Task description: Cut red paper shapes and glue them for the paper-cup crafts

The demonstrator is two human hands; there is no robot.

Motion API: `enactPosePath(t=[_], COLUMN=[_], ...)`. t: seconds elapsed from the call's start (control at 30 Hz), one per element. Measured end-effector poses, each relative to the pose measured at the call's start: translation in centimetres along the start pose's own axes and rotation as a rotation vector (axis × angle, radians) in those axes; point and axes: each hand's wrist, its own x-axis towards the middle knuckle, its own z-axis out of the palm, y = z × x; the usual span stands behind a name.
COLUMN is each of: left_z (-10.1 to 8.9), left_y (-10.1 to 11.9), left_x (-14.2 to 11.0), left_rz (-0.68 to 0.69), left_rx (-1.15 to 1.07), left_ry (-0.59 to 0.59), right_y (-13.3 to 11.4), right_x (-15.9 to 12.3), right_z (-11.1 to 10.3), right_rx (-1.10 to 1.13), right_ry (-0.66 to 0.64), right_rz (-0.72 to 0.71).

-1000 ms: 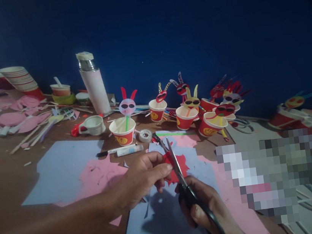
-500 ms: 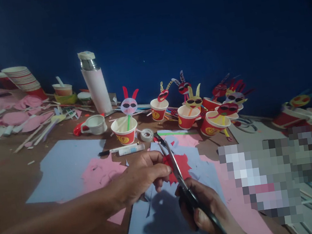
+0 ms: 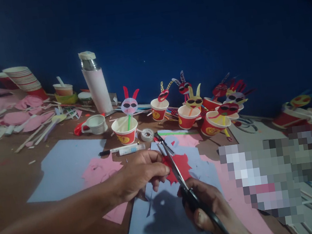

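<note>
likely light, thin and easily torn, so best pinched at the left edge, clear of scissors [image 3: 193, 199] gripped in right hand [image 3: 217, 204] lower right of centre, with red paper [image 3: 183, 165] held in left hand [image 3: 140, 172] near mid-frame.

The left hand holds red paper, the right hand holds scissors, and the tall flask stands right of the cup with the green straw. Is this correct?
One detail is wrong: the head view shows the tall flask left of the cup with the green straw. The left hand does hold red paper, and the right hand holds scissors.
</note>
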Motion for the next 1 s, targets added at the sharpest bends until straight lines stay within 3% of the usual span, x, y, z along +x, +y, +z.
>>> enactPosePath(t=[0.53,1.0], left_z=[-0.7,-0.9], left_y=[-0.1,0.2], left_x=[0.5,0.6], left_rz=[0.038,-0.004], left_rx=[0.015,0.055], left_ry=[-0.115,-0.102], right_y=[-0.2,0.0], right_x=[-0.1,0.0], right_z=[-0.6,-1.1], right_rx=[-0.127,-0.157], right_ry=[0.000,0.010], right_rz=[0.040,0.036])
